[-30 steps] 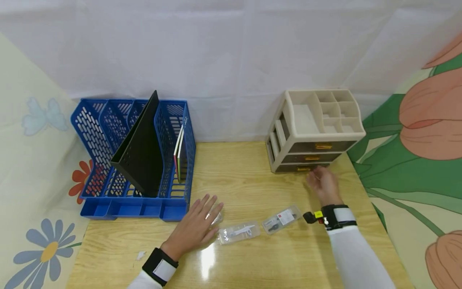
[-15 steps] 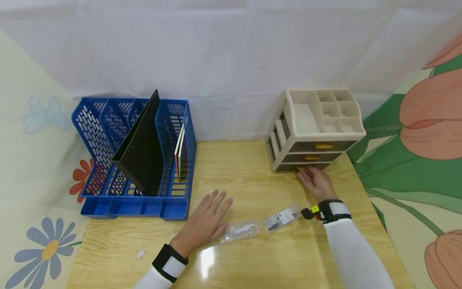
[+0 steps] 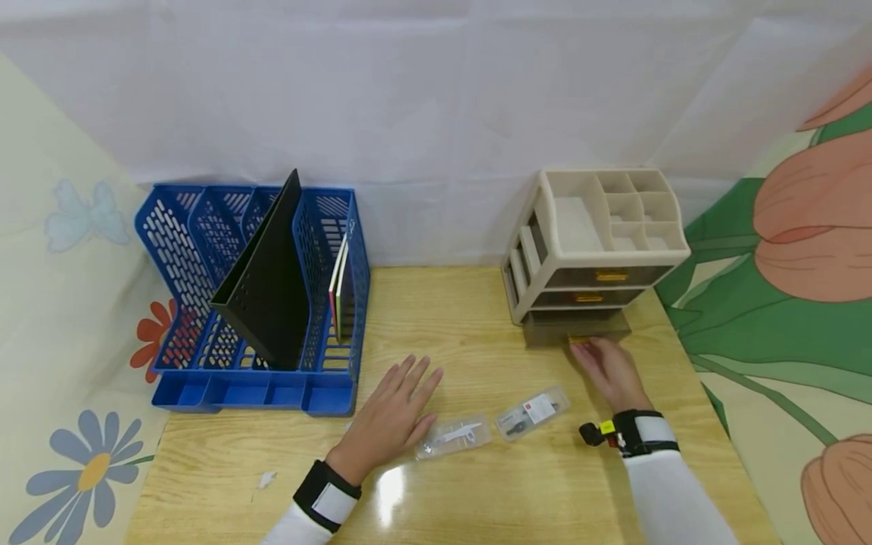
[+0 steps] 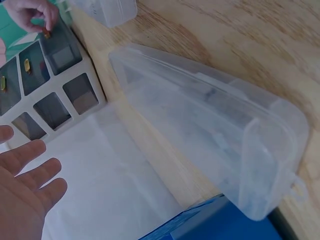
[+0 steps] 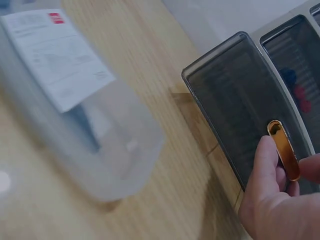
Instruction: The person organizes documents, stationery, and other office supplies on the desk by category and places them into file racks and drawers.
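My right hand (image 3: 608,371) pinches the gold handle (image 5: 284,150) of the bottom drawer (image 3: 545,330). That smoky drawer stands partly out of the beige drawer unit (image 3: 555,261). My left hand (image 3: 384,424), fingers spread and straight, is palm down low over the table. Beside its thumb lies a clear plastic case (image 3: 454,437) with a white, scissor-like item in it. A second clear case (image 3: 533,412) with a white label and something dark inside lies between the hands. Up close in the left wrist view is a clear case (image 4: 210,125) with blurred contents.
A blue file rack (image 3: 255,382) stands at the left, holding a black folder (image 3: 269,295) and thin booklets (image 3: 339,291). Small compartments top the beige unit. A white scrap (image 3: 266,479) lies on the wooden table (image 3: 436,341). White cloth (image 3: 436,136) hangs behind.
My right hand has reached the bottom drawer's handle and drawn the drawer out toward me. My left hand has shifted slightly right, toward the clear case.
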Demonstrator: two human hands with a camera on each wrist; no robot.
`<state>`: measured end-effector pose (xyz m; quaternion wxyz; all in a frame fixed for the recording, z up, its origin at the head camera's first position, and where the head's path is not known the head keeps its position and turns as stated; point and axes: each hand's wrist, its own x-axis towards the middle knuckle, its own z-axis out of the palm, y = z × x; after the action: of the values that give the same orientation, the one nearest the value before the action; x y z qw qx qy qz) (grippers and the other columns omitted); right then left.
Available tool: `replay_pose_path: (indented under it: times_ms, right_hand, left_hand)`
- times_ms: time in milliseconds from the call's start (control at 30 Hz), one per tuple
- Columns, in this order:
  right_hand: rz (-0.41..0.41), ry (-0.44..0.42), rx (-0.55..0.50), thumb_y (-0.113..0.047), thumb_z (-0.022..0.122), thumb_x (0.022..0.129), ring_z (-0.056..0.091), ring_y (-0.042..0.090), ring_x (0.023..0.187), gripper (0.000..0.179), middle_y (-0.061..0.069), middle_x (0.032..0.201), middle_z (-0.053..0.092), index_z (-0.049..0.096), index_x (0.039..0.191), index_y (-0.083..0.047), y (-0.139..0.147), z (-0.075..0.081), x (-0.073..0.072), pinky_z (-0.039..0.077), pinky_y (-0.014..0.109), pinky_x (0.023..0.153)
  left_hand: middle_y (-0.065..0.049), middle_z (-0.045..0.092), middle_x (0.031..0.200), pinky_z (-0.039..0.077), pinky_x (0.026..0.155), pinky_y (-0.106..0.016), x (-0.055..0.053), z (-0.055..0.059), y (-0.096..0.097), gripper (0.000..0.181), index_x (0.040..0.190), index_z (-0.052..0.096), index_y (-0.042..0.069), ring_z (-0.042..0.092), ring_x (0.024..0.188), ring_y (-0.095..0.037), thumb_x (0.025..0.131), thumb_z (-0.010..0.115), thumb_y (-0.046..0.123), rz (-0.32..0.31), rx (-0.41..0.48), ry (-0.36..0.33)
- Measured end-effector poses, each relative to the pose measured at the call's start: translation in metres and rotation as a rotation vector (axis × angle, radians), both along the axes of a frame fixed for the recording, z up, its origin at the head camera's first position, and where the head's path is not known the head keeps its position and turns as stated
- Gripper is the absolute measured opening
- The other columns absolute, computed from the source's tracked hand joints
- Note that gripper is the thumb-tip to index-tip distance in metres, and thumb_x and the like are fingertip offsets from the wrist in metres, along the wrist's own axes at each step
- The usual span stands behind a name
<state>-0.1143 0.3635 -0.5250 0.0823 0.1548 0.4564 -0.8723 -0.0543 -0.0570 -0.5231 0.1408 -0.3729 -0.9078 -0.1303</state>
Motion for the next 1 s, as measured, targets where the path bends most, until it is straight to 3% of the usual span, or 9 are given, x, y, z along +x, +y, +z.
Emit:
replay_pose_path:
  times_ms: [67, 133, 433, 767, 1000]
  right_hand:
    - [-0.014, -0.012, -0.015, 0.003, 0.039, 0.102, 0.065, 0.018, 0.098, 0.017, 0.011, 0.104, 0.061, 0.052, 0.113, 0.001, 0.001, -0.001, 0.008, 0.053, 0.026, 0.094]
    - [-0.084, -0.057, -0.151, 0.001, 0.04, 0.102, 0.065, 0.023, 0.098, 0.015, 0.013, 0.105, 0.059, 0.052, 0.112, 0.001, 0.002, -0.001, 0.015, 0.053, 0.029, 0.094]
    - [-0.062, -0.045, -0.032, -0.001, 0.041, 0.102, 0.066, 0.019, 0.095, 0.015, 0.009, 0.103, 0.06, 0.056, 0.108, -0.002, 0.006, -0.003, 0.041, 0.056, 0.027, 0.09]
    - [-0.053, -0.026, -0.034, -0.001, 0.04, 0.103, 0.066, 0.02, 0.096, 0.014, 0.011, 0.102, 0.06, 0.053, 0.106, 0.002, 0.004, -0.005, 0.05, 0.054, 0.027, 0.092]
    - [-0.108, -0.107, 0.186, -0.018, 0.046, 0.103, 0.066, 0.012, 0.088, 0.019, 0.001, 0.095, 0.064, 0.047, 0.115, -0.004, -0.001, 0.001, 0.058, 0.059, 0.023, 0.08]
  left_hand:
    - [-0.02, 0.042, 0.15, 0.034, 0.113, -0.052, 0.0, 0.0, 0.0, 0.066, 0.152, 0.033, 0.01, 0.034, 0.139, -0.038, 0.095, 0.053, 0.038, 0.001, -0.002, 0.006]
    - [-0.02, 0.043, 0.15, 0.033, 0.113, -0.052, 0.001, -0.001, 0.0, 0.067, 0.151, 0.033, 0.01, 0.035, 0.138, -0.039, 0.094, 0.055, 0.038, 0.004, -0.004, 0.005]
    - [-0.021, 0.047, 0.147, 0.037, 0.11, -0.052, 0.004, -0.006, -0.004, 0.067, 0.149, 0.037, 0.009, 0.04, 0.134, -0.04, 0.092, 0.058, 0.036, 0.013, 0.017, 0.006]
    - [-0.021, 0.05, 0.143, 0.04, 0.108, -0.051, 0.013, -0.014, -0.012, 0.064, 0.147, 0.041, 0.008, 0.044, 0.131, -0.039, 0.092, 0.06, 0.034, 0.075, 0.008, -0.047]
    - [-0.022, 0.057, 0.134, 0.047, 0.1, -0.051, 0.023, -0.018, -0.018, 0.067, 0.143, 0.045, 0.006, 0.054, 0.119, -0.038, 0.086, 0.063, 0.036, 0.176, -0.005, -0.182]
